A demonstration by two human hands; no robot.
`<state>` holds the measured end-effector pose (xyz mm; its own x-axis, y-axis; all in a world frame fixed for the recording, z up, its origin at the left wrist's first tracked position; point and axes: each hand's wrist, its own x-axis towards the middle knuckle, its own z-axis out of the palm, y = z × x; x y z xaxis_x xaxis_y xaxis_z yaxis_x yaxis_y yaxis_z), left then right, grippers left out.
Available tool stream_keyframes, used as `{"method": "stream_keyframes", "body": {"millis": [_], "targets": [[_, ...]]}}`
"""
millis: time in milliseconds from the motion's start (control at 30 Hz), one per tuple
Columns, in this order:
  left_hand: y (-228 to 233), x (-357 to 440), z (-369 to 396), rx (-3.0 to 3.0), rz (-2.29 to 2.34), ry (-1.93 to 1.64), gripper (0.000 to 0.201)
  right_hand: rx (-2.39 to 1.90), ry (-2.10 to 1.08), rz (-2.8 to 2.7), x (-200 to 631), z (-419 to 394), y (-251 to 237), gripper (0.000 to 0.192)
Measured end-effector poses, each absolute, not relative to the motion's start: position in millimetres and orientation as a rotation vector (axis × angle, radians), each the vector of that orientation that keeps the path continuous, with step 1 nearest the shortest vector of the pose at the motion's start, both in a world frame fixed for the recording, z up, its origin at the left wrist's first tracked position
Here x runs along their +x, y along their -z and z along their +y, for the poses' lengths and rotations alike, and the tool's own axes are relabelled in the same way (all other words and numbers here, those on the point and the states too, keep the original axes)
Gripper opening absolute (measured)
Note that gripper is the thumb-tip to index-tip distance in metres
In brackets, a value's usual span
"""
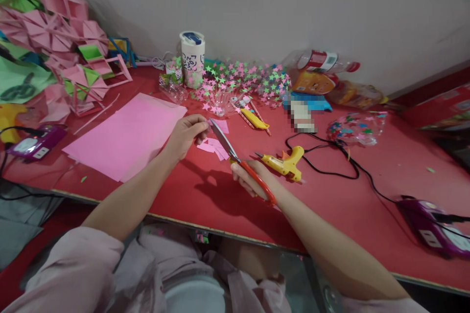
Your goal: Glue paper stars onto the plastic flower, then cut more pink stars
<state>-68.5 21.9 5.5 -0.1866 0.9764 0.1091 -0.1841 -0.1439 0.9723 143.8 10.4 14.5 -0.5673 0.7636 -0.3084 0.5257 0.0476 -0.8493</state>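
My right hand (250,178) is closed around the orange-red handles of a pair of scissors (224,140), whose blades point up and to the left. At the blade tips, my left hand (191,133) is pinched on a small piece of pink paper (210,122), mostly hidden by the fingers. Several cut pink paper pieces (216,147) lie on the red table just below the blades. Left of my left hand rests a stack of pink paper sheets (127,134). A yellow glue gun (285,162) lies right of my right hand.
Folded pink and green paper models (69,34) crowd the back left. Behind my hands are a white cup (193,58), star decorations (242,80) and a yellow pen-like item (254,119). A black cable (323,172) runs to a purple device (433,227); a plastic bottle (323,61) lies by the wall.
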Motion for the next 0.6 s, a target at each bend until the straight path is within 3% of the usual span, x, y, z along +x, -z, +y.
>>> {"method": "stream_keyframes", "body": {"millis": [600], "targets": [[-11.7,-73.5,22.6,1.034,1.163,-1.455,0.012,-1.358,-1.582,-2.053,144.7,11.8,-19.0,0.050]]}}
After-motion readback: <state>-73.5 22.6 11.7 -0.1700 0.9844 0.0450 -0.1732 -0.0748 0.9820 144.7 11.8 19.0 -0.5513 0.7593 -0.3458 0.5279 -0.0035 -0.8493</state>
